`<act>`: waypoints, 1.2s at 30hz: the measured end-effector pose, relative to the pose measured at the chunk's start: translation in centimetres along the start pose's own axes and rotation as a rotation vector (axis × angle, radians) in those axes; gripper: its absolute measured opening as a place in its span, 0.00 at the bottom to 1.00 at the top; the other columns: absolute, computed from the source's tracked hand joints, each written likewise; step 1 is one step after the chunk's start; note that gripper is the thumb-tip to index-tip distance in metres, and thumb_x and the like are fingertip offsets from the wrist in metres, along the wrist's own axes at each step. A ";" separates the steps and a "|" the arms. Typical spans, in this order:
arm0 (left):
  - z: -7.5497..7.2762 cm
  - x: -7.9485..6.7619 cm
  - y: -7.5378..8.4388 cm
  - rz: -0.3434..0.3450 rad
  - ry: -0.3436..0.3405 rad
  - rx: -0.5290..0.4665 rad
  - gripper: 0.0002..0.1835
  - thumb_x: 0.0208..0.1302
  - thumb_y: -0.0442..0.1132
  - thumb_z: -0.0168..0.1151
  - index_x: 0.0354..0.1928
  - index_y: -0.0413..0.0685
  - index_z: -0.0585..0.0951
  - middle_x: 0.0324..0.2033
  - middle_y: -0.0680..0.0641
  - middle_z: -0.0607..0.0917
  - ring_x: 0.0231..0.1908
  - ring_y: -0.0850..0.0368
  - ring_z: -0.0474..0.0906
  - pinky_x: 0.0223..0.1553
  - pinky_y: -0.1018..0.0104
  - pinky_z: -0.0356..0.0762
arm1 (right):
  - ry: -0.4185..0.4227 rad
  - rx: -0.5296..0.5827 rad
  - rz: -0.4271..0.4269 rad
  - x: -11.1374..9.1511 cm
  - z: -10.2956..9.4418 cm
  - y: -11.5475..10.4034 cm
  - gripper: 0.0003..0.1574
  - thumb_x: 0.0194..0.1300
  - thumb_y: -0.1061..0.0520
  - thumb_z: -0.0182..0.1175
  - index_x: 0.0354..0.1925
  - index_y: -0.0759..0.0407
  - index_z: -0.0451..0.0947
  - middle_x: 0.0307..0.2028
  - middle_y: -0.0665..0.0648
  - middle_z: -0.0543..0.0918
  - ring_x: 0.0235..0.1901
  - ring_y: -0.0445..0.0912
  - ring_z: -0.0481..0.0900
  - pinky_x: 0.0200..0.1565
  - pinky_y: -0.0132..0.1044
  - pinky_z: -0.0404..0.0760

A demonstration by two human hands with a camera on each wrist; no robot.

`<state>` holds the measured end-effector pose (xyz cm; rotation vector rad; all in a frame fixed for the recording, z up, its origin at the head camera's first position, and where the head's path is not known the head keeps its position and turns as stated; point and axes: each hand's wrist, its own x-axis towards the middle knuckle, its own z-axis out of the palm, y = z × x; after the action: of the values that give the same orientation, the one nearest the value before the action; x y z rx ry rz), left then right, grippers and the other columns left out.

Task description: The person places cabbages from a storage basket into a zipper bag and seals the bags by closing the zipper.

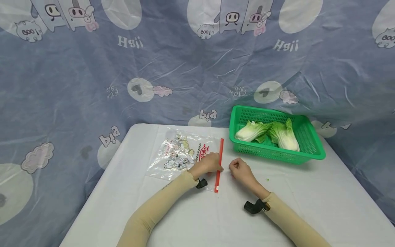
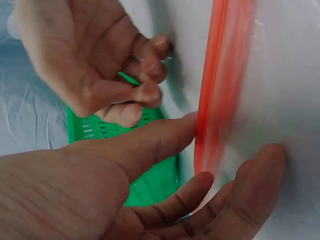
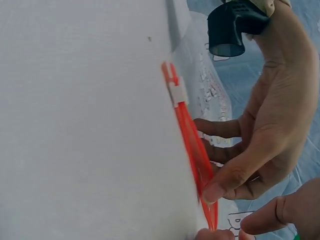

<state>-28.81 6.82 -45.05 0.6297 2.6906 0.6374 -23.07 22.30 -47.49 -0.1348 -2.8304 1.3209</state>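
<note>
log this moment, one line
left hand: holds bag at red strip | right hand: curled, apart from bag | cabbages: in green basket

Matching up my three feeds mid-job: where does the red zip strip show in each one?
Head: the red zip strip is just right of centre, below mid-height, along the right edge of the clear bag.
Left wrist: right of centre, the strip runs down from the top edge.
Right wrist: right of centre, the strip slants down rightward to the bottom edge.
Shared landmark: the left hand, at the strip in all three.
</note>
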 end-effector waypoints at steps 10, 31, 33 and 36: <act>0.0 0.5 -0.5 -0.002 0.012 -0.012 0.10 0.58 0.37 0.66 0.31 0.42 0.74 0.20 0.48 0.77 0.12 0.59 0.73 0.12 0.71 0.68 | 0.013 0.012 0.000 0.1 0.7 0.3 0.08 0.65 0.56 0.52 0.37 0.61 0.72 0.24 0.53 0.78 0.22 0.41 0.75 0.26 0.33 0.74; -4.4 -2.1 0.8 -0.022 0.084 -0.154 0.07 0.57 0.25 0.62 0.37 0.32 0.74 0.19 0.37 0.84 0.10 0.54 0.80 0.13 0.70 0.75 | -0.053 0.204 0.007 2.8 2.7 -2.3 0.19 0.71 0.56 0.54 0.52 0.69 0.68 0.32 0.63 0.84 0.26 0.46 0.82 0.27 0.32 0.78; -5.0 -2.6 1.2 -0.026 0.116 -0.161 0.15 0.57 0.23 0.61 0.46 0.29 0.72 0.27 0.34 0.85 0.10 0.54 0.79 0.12 0.69 0.76 | -0.039 0.228 -0.007 3.1 2.9 -2.3 0.15 0.70 0.58 0.55 0.48 0.69 0.70 0.29 0.62 0.83 0.23 0.45 0.80 0.25 0.32 0.77; -5.9 -3.3 1.3 -0.031 0.197 -0.220 0.15 0.57 0.22 0.57 0.47 0.28 0.71 0.32 0.33 0.83 0.09 0.55 0.78 0.12 0.69 0.76 | -0.006 0.249 -0.032 3.6 3.1 -2.4 0.11 0.67 0.60 0.58 0.42 0.69 0.73 0.24 0.62 0.82 0.19 0.44 0.78 0.22 0.32 0.76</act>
<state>-27.75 4.23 -38.72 0.4893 2.7464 1.0184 -26.95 18.70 -47.76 -0.0817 -2.6309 1.6526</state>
